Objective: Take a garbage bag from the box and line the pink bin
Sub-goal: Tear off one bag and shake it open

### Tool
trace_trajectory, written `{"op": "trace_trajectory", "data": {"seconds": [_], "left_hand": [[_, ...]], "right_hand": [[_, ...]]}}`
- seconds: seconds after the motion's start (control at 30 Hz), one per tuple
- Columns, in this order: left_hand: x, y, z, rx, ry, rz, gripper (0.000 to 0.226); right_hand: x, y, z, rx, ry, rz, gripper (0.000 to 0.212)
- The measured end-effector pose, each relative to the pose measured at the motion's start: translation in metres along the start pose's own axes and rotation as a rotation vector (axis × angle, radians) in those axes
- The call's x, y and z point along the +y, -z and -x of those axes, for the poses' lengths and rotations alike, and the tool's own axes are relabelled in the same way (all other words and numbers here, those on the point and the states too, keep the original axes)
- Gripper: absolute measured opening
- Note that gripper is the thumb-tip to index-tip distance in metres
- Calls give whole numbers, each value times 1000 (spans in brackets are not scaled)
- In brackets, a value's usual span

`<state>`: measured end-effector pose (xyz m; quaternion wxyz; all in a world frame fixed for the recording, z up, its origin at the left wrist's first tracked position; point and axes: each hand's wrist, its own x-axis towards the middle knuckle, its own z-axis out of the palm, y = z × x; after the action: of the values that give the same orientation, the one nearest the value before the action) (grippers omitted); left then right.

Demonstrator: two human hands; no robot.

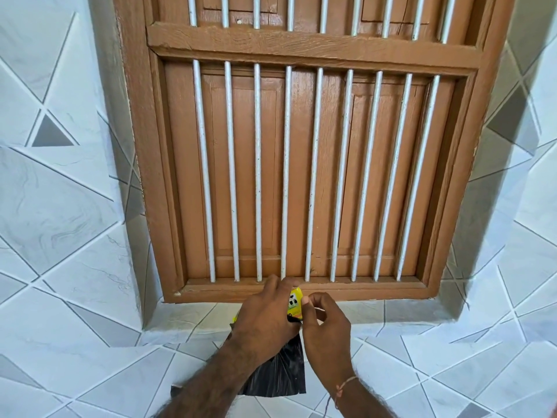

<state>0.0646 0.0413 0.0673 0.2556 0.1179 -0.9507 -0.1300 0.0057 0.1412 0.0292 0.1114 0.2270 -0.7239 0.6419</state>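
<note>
here, head view: left hand [265, 315] grips the yellow box [294, 303] on the tiled sill [391, 312]; right hand [325, 324] pinches the black garbage bag [280, 375] hanging from the box. thin, limp, probably slippery film: best taken near its top edge. pink bin unseen.

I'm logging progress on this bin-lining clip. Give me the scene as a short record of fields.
setting: tiled sill below a brown wooden window with white bars
box: small yellow box, held at the sill
left hand: left hand grips the box
right hand: right hand pinches at the box's lower end
garbage bag: black garbage bag hangs below the hands
pink bin: not in view
</note>
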Motion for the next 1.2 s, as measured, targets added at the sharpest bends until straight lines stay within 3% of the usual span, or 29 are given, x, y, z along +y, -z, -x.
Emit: {"op": "trace_trajectory", "data": {"seconds": [0.23, 0.37, 0.47, 0.57, 0.73, 0.87, 0.97, 1.03, 1.1, 1.17, 1.2], "left_hand": [[-5, -7, -1, -45, -17, -53, 68], [-21, 0, 4, -38, 51, -21, 71], [-44, 20, 10, 79, 143, 93, 37], [-62, 43, 14, 198, 341, 336, 10], [-66, 70, 15, 462, 541, 684, 17], [-66, 76, 13, 593, 690, 827, 12], [-61, 83, 10, 668, 736, 883, 19], [-52, 87, 8, 685, 726, 933, 20], [-39, 89, 7, 650, 709, 1023, 20], [-23, 89, 4, 584, 682, 1085, 21], [-17, 90, 4, 570, 668, 1111, 21]], "right_hand": [[15, -8, -7, -69, -90, -13, 15], [37, -13, -28, 96, -257, -29, 13], [63, -17, -49, 213, -342, 74, 11], [80, -26, -65, 215, -348, 154, 11], [92, -43, -73, 140, -327, 303, 26], [63, -42, -55, 200, -194, 135, 50], [15, -50, 18, -198, -159, -343, 86], [-5, -56, 66, -516, -128, -379, 104], [-5, -69, 96, -534, -105, -248, 78], [0, -82, 103, -271, -235, -125, 25], [2, -85, 101, -187, -332, -86, 14]]}}
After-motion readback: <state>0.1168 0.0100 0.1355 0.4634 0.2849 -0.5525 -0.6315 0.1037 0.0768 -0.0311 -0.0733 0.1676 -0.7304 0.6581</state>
